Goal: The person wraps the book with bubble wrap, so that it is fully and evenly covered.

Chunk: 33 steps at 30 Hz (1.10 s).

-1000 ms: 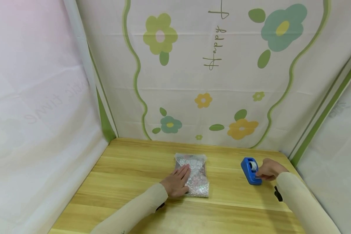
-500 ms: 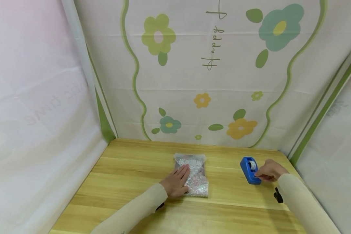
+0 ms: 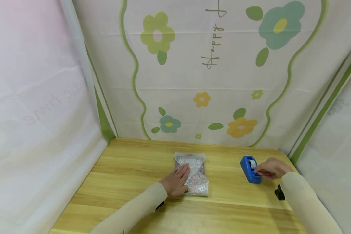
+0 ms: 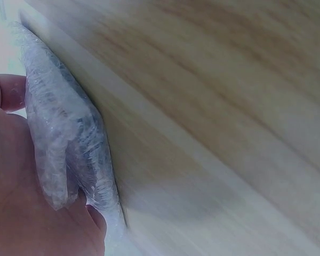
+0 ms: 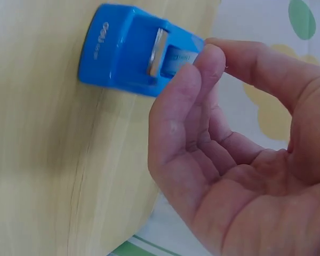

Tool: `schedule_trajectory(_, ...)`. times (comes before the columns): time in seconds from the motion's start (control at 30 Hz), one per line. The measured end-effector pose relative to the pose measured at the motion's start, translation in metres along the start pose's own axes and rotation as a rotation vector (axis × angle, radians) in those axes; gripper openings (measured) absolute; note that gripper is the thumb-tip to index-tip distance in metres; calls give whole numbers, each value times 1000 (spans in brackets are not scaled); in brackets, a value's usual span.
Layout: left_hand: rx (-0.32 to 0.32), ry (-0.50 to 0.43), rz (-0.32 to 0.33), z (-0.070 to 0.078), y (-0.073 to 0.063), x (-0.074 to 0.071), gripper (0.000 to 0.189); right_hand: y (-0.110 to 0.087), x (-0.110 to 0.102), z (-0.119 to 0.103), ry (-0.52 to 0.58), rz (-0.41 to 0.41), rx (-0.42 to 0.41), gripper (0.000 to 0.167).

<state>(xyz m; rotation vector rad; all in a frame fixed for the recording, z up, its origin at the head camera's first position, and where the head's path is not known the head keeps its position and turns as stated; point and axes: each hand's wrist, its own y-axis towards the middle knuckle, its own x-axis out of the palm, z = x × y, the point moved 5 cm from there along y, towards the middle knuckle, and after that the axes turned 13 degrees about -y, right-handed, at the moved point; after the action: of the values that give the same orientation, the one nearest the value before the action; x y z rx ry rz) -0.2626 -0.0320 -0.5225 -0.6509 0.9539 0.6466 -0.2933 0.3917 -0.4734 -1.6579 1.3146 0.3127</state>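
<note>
A flat parcel in bubble wrap (image 3: 198, 182) lies on the wooden table. My left hand (image 3: 176, 182) rests on it with straight fingers; in the left wrist view the wrap (image 4: 58, 122) bulges by the thumb. Off to the right stands a blue tape dispenser (image 3: 247, 169) with a roll of clear tape (image 3: 252, 164). Beside it, my right hand (image 3: 272, 168) has thumb and fingertips pinched together at the tape's end. The right wrist view shows that pinch close to the roll and the dispenser's metal cutter (image 5: 159, 52); the clear tape itself is hardly visible there.
The wooden table (image 3: 128, 195) extends around both things. White printed cloth hangs behind it (image 3: 181, 81) and along the left (image 3: 41, 130) and right (image 3: 336, 149) sides. Bare tabletop separates the parcel from the dispenser.
My right hand shifts slightly up and away from the dispenser's cutter, fingers still pinched. The left hand stays on the parcel, and the dispenser keeps its place.
</note>
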Motion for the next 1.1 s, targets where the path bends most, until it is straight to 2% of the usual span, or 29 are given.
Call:
schedule_trajectory(0.33, -7, 10, 8, 0, 1, 1, 77, 1, 4, 10, 29, -24, 30, 21)
schedule_trajectory(0.57, -5, 10, 5, 0, 0, 0, 75, 0, 7, 9, 52, -30, 12, 24)
schedule_trajectory(0.87, -6, 21, 8, 0, 1, 0, 75, -3, 7, 7, 59, -71, 39, 20)
schedule_trajectory(1.1, -10, 18, 0, -1, 2, 0, 76, -3, 6, 4, 54, -83, 50, 31)
